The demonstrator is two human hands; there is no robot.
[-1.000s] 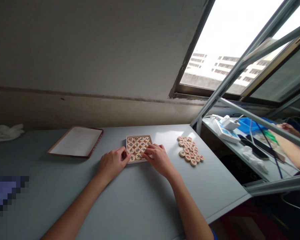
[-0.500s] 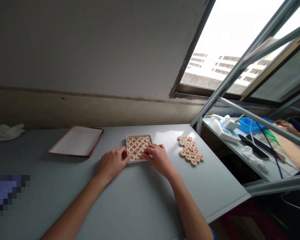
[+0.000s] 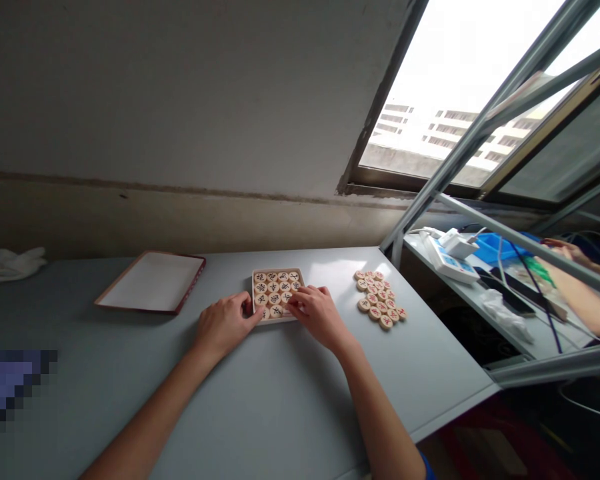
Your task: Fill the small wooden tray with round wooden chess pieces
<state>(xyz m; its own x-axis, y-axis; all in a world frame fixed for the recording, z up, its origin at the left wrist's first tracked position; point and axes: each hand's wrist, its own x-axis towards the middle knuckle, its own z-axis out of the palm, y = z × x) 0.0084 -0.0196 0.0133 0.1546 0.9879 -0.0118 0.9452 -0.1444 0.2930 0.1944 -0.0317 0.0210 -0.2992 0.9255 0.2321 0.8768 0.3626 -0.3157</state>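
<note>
A shallow white square box (image 3: 279, 321) lies on the grey desk, filled with rows of round wooden Chinese chess pieces (image 3: 275, 287) marked in black characters. At its front left corner, my left hand (image 3: 225, 325) grips the box, the thumb reaching over the edge onto a front piece. My right hand (image 3: 319, 313) is closed at the front right of the box, its fingertips pinched on a Chinese chess piece they largely cover. Off to the right, a cluster of red-marked Chinese chess pieces (image 3: 379, 297) lies loose on the desk.
A box lid (image 3: 147, 283) lies inside up at the left, with a white cloth item (image 3: 13, 265) beyond it. Right of the metal frame (image 3: 473, 150), a power strip (image 3: 447, 260) and phone-like dark slabs rest on another surface near another person's arm (image 3: 580, 297).
The left thumb has shifted slightly inward over the front left piece. My right fingertips stay at the front right of the box with barely any movement.
</note>
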